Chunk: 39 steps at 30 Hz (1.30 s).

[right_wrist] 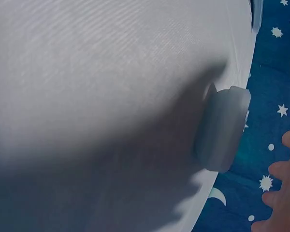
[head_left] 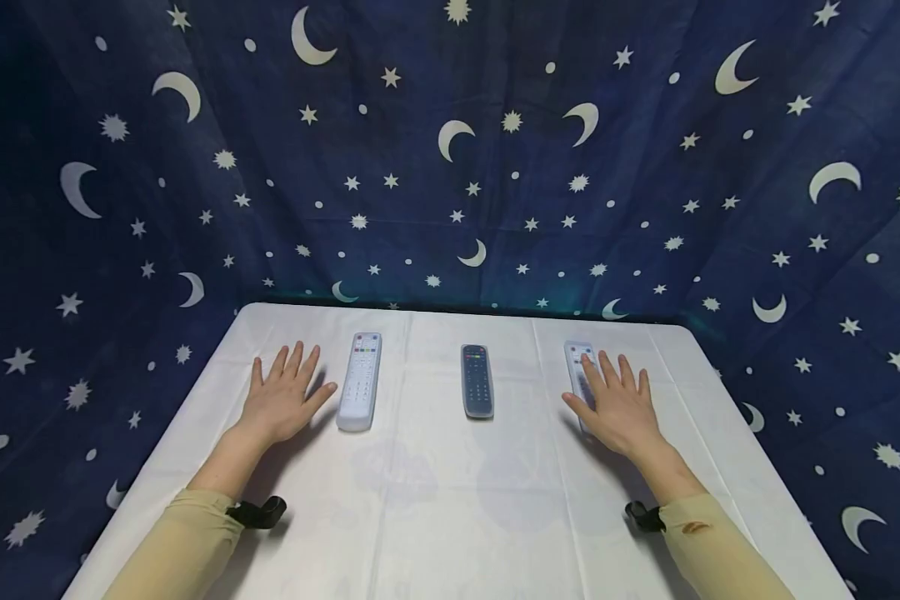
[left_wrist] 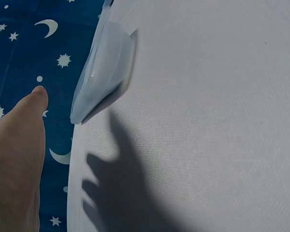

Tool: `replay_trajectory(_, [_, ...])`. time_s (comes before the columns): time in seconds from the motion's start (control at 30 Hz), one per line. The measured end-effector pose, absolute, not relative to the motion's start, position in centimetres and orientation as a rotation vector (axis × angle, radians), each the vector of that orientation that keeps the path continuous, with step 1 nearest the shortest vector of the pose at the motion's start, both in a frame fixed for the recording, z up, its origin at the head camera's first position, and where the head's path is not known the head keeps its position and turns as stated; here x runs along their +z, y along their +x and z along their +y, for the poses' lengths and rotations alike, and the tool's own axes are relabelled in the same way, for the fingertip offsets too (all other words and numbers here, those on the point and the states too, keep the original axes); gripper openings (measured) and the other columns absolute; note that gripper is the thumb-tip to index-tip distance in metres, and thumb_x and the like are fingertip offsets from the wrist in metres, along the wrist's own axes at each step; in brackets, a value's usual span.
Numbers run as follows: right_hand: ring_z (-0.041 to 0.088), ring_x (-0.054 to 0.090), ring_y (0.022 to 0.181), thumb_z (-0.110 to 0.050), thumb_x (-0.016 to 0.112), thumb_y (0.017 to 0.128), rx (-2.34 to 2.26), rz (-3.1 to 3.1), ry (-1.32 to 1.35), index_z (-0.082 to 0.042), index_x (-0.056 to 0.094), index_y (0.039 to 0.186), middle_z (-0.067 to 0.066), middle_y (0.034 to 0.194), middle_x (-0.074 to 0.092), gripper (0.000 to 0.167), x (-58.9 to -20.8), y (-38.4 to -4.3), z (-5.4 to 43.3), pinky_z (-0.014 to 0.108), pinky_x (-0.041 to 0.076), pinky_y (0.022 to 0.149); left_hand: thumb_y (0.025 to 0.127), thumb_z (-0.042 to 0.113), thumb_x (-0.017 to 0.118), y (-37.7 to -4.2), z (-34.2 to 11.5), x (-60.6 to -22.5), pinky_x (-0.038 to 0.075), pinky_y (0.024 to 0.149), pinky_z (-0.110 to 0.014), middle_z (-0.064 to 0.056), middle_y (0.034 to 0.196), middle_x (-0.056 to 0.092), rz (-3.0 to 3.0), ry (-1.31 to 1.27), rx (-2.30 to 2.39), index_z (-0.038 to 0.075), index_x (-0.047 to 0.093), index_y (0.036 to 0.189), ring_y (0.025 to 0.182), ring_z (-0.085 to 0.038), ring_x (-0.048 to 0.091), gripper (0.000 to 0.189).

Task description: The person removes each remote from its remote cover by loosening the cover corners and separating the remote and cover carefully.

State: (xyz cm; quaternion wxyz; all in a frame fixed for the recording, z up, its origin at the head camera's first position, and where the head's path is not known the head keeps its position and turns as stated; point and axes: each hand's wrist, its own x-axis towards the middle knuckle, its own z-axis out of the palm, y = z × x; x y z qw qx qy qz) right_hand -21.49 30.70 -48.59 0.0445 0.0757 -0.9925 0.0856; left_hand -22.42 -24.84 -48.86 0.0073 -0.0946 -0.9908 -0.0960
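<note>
Three remote controls lie on the white-covered table, spaced apart in a row. The left one is a white remote (head_left: pixel 359 382) in a clear cover; my left hand (head_left: pixel 278 402), fingers spread straight, hovers just left of it, casting a shadow below. In the middle lies a dark grey remote (head_left: pixel 477 382) with coloured buttons near its top. My right hand (head_left: pixel 617 406) is spread over the right-hand light remote (head_left: pixel 578 353) and hides much of it. The left wrist view shows the white remote's pale end (left_wrist: pixel 104 67) beyond my thumb (left_wrist: pixel 26 121). Neither hand holds anything.
The white tablecloth (head_left: pixel 450 517) has fold creases, and the table's far edge runs along a dark blue curtain with moons and stars (head_left: pixel 420 150). A black strap (head_left: pixel 258 512) sits on my left wrist, another (head_left: pixel 645 517) on the right.
</note>
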Motion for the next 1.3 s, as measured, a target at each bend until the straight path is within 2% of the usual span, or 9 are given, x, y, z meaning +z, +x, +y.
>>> replay_trajectory(0.2, [0.050,0.002,0.152,-0.075,0.037,0.098,0.255,-3.024,0.258,-0.009,0.026,0.163,0.025,0.167,0.015,0.093,-48.2,-21.8,30.1,0.070,-0.009,0.116,0.103,0.069,0.031,-22.4,-24.8,-48.4,-0.010,0.115,-0.071,-0.027,0.167,0.009,-3.102,-0.289,-0.328,0.006,0.017,0.164,0.152,-0.048,0.004,0.089])
replay_trajectory(0.4, [0.048,0.002,0.153,-0.074,0.037,0.099,0.336,-3.023,0.295,-0.010,0.021,0.164,0.024,0.167,0.016,0.093,-47.4,-22.5,28.4,0.071,-0.004,0.116,0.103,0.070,0.029,-22.7,-24.9,-47.8,-0.010,0.114,-0.072,-0.028,0.166,0.008,-3.121,-0.285,-0.411,0.005,0.016,0.163,0.152,-0.050,0.004,0.090])
replay_trajectory(0.53, [0.047,0.007,0.153,-0.069,0.043,0.100,0.452,-3.003,0.327,-0.006,0.019,0.163,0.024,0.166,0.020,0.092,-46.6,-23.2,26.2,0.068,0.000,0.118,0.102,0.072,0.025,-23.1,-25.0,-47.2,-0.009,0.113,-0.074,-0.029,0.166,0.009,-3.145,-0.285,-0.507,0.004,0.015,0.163,0.151,-0.051,0.005,0.092])
replay_trajectory(0.73, [0.041,0.011,0.154,-0.057,0.054,0.101,0.623,-2.987,0.396,-0.006,0.019,0.163,0.020,0.166,0.024,0.087,-45.0,-24.0,21.7,0.059,0.005,0.122,0.104,0.069,0.024,-23.7,-24.7,-45.9,0.001,0.111,-0.078,-0.033,0.164,0.011,-3.152,-0.313,-0.680,0.000,0.015,0.162,0.149,-0.055,0.009,0.091])
replay_trajectory(0.83, [0.038,0.014,0.154,-0.054,0.054,0.102,0.719,-2.969,0.461,-0.008,0.021,0.163,0.018,0.166,0.026,0.083,-44.6,-24.4,19.4,0.057,0.010,0.123,0.106,0.065,0.025,-24.0,-24.5,-45.3,0.006,0.114,-0.074,-0.032,0.164,0.011,-3.146,-0.333,-0.858,-0.001,0.014,0.162,0.150,-0.053,0.009,0.087])
replay_trajectory(0.97, [0.036,0.021,0.153,-0.052,0.053,0.103,0.845,-2.941,0.573,-0.010,0.024,0.163,0.016,0.165,0.029,0.079,-44.2,-24.9,16.2,0.056,0.018,0.122,0.109,0.059,0.027,-24.3,-24.2,-44.4,0.006,0.118,-0.067,-0.029,0.166,0.006,-3.124,-0.370,-1.183,-0.001,0.008,0.162,0.152,-0.050,0.004,0.083])
replay_trajectory(1.17, [0.032,0.027,0.151,-0.050,0.055,0.103,1.071,-2.971,0.634,-0.014,0.026,0.163,0.012,0.164,0.032,0.076,-43.7,-25.5,11.6,0.054,0.026,0.120,0.109,0.057,0.025,-24.9,-23.8,-43.6,0.009,0.121,-0.061,-0.026,0.167,0.007,-3.069,-0.347,-1.477,-0.003,0.009,0.162,0.153,-0.046,0.005,0.081])
replay_trajectory(1.3, [0.030,0.031,0.149,-0.049,0.056,0.103,1.244,-3.002,0.620,-0.017,0.027,0.163,0.010,0.163,0.035,0.074,-43.8,-25.9,9.0,0.052,0.031,0.118,0.109,0.058,0.024,-25.5,-23.7,-43.5,0.022,0.118,-0.064,-0.030,0.165,0.011,-3.040,-0.264,-1.675,-0.006,0.008,0.161,0.150,-0.050,0.013,0.084])
